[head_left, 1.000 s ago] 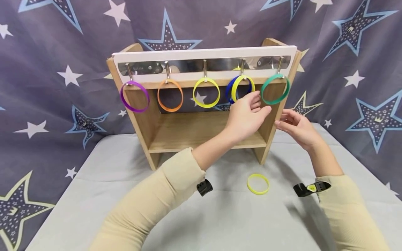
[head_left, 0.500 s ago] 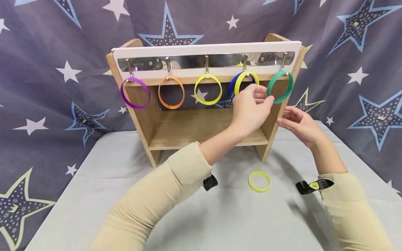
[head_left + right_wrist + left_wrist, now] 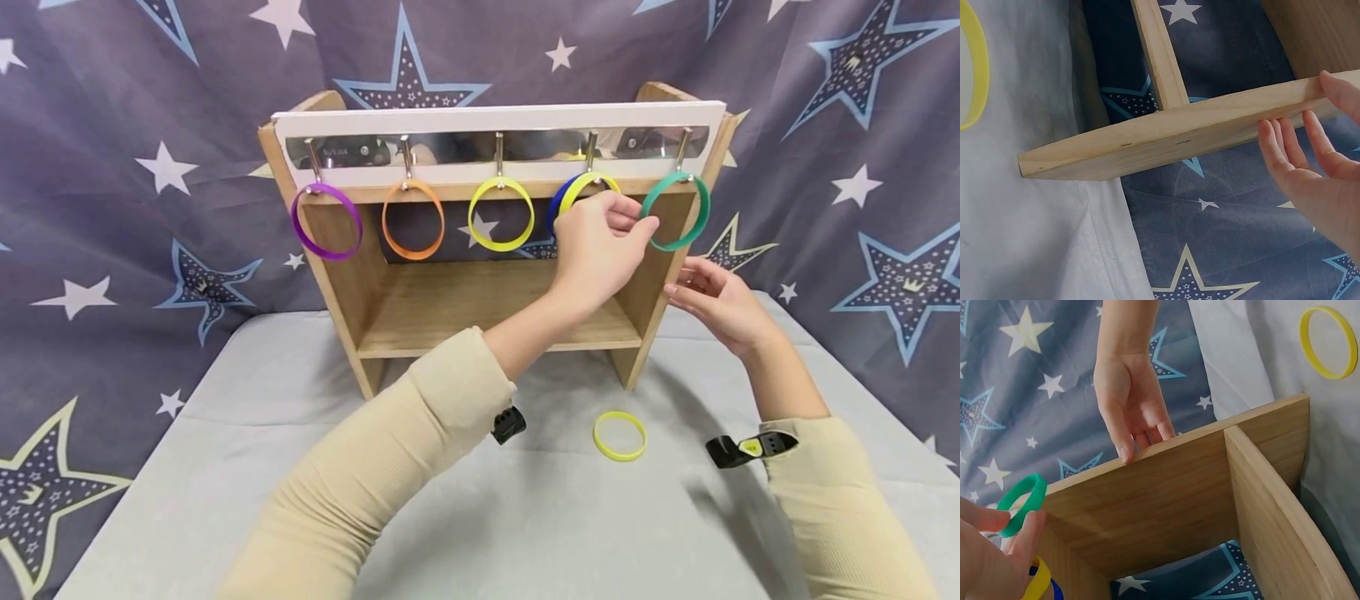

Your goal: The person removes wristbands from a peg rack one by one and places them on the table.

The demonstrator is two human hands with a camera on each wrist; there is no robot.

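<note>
My left hand (image 3: 600,250) pinches a green silicone wristband (image 3: 705,208) at its left side, with thumb and fingers. The band hangs on the rightmost metal hook (image 3: 682,150). Just behind my left fingers, a yellow wristband (image 3: 573,187) and a blue wristband (image 3: 553,208) share one hook, partly hidden by the hand. My right hand (image 3: 723,308) holds the right side panel of the wooden rack (image 3: 1179,128), thumb on the front edge and fingers against the outer face. In the left wrist view the green wristband (image 3: 1022,506) sits between thumb and fingers.
Purple (image 3: 352,237), orange (image 3: 412,254) and yellow (image 3: 501,246) wristbands hang singly on the hooks to the left. Another yellow wristband (image 3: 621,456) lies on the grey cloth in front of the rack. A star-patterned curtain (image 3: 202,417) stands behind.
My left hand has moved right from beside the yellow and blue wristbands and taken hold of the green one. My right hand stays on the side panel. The view has shifted slightly.
</note>
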